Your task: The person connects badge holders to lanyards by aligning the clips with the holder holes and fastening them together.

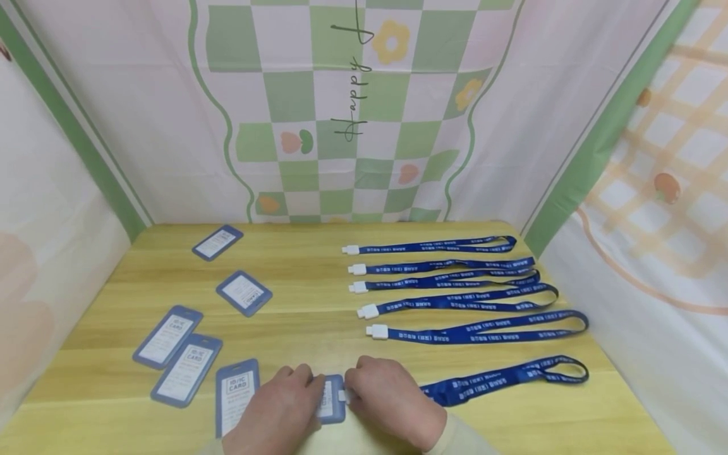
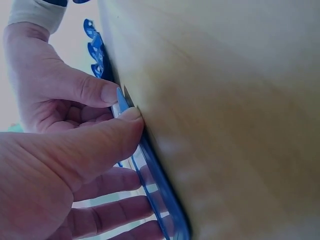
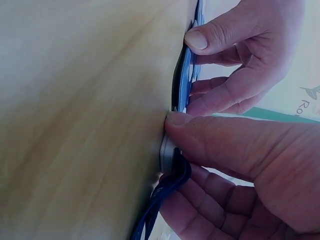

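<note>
In the head view, my left hand point(image 1: 280, 406) holds a blue-framed ID card holder point(image 1: 327, 404) low over the front middle of the wooden table. The left wrist view shows its thumb on the frame near one end, fingers spread along the clear face. My right hand point(image 1: 394, 399) pinches the white plastic clip point(image 3: 168, 154) of a navy lanyard point(image 1: 483, 383) with printed white lettering. This clip sits right at the holder's slotted end, its tip partly hidden by the fingers. From the clip, the strap runs off to the right and ends in a loop.
Several more navy lanyards point(image 1: 478, 333) lie in rows on the right, white clips pointing left. Several blue card holders point(image 1: 186, 371) are spread over the left side, one close beside my left hand. Printed cloth curtains point(image 1: 364, 158) stand behind and along both sides of the table point(image 1: 307, 284).
</note>
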`<action>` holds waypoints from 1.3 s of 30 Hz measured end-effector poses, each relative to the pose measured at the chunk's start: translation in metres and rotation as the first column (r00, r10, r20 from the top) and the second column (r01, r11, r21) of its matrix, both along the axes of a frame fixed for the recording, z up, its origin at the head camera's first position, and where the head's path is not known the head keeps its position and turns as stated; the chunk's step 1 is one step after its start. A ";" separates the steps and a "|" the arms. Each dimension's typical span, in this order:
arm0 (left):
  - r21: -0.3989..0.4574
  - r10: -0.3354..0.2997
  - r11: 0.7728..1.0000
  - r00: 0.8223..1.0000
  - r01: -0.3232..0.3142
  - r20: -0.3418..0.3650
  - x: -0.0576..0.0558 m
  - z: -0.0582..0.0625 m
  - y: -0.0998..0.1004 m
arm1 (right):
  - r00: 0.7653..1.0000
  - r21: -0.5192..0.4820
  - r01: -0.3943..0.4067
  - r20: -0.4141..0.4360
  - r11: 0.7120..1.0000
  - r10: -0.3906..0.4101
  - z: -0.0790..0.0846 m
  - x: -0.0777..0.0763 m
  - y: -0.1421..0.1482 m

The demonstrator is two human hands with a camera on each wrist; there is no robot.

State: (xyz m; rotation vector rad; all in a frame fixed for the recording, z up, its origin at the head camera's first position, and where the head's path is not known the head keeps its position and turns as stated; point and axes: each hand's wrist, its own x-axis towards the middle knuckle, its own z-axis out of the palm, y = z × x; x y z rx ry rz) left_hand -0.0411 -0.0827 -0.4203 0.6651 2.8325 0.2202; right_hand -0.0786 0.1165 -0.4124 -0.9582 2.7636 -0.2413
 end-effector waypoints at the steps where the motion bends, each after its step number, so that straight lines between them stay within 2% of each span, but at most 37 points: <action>1: 0.001 -0.002 1.000 1.000 0.002 -0.003 0.000 0.000 0.000 | 1.000 0.000 0.003 0.001 1.000 -0.003 -0.001 0.000 0.000; 15: 0.035 0.021 0.999 0.998 -0.023 0.054 0.003 0.000 0.000 | 0.996 0.011 0.043 0.078 0.999 -0.044 0.000 0.004 0.004; 25: 0.018 0.001 1.000 0.998 -0.002 0.067 0.005 -0.001 0.004 | 0.989 0.023 0.076 0.129 0.997 -0.078 0.004 0.010 0.009; 33: 0.007 0.015 1.000 0.994 -0.016 0.111 0.006 -0.001 0.008 | 0.981 0.029 0.091 0.171 0.995 -0.095 0.002 0.011 0.013; 39: 0.023 -0.001 1.000 0.994 -0.002 0.107 0.009 -0.002 0.010 | 0.972 0.011 0.104 0.213 0.994 -0.104 0.003 0.014 0.017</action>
